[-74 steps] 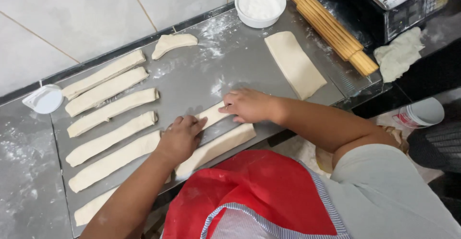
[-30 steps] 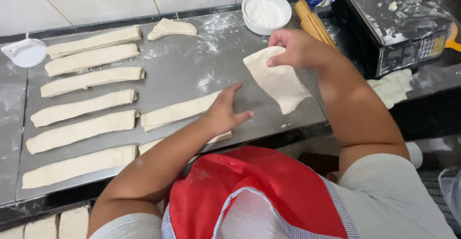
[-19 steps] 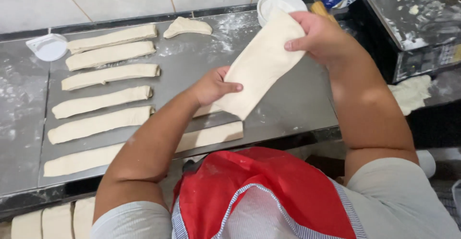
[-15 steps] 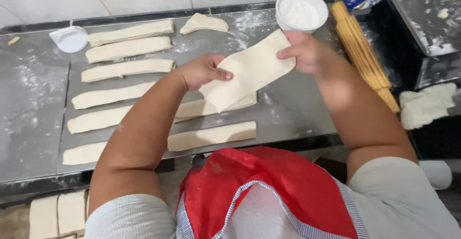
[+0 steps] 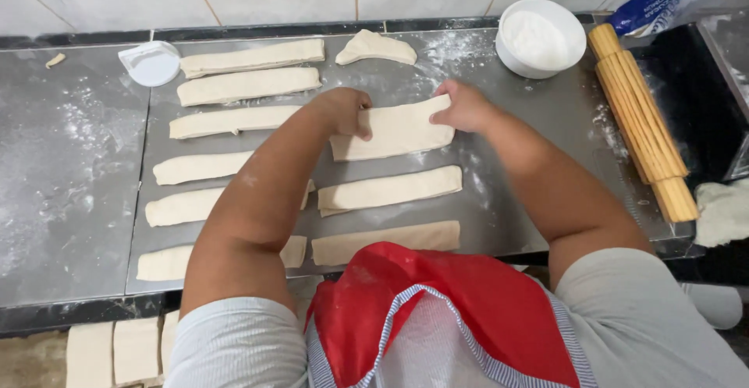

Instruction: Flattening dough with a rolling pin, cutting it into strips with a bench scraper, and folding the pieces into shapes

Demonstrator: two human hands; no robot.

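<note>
A flat pale dough sheet (image 5: 394,131) lies on the floured metal tray (image 5: 538,162), in the right column above two long dough strips (image 5: 390,190) (image 5: 386,242). My left hand (image 5: 343,110) grips its left end. My right hand (image 5: 464,107) pinches its upper right corner. Both hands rest on the dough at tray level. Several more dough strips (image 5: 248,57) are lined up in a column on the left part of the tray.
A white bowl of flour (image 5: 540,37) stands at the back right, next to a ridged wooden rolling pin (image 5: 641,119). A small dough scrap (image 5: 376,47) and a white round lid (image 5: 150,63) lie at the back. Cut dough squares (image 5: 117,350) sit lower left.
I lifted the dough sheet from the right of the tray, carried it left in both hands, and it now lies flat above the two right-hand strips.
</note>
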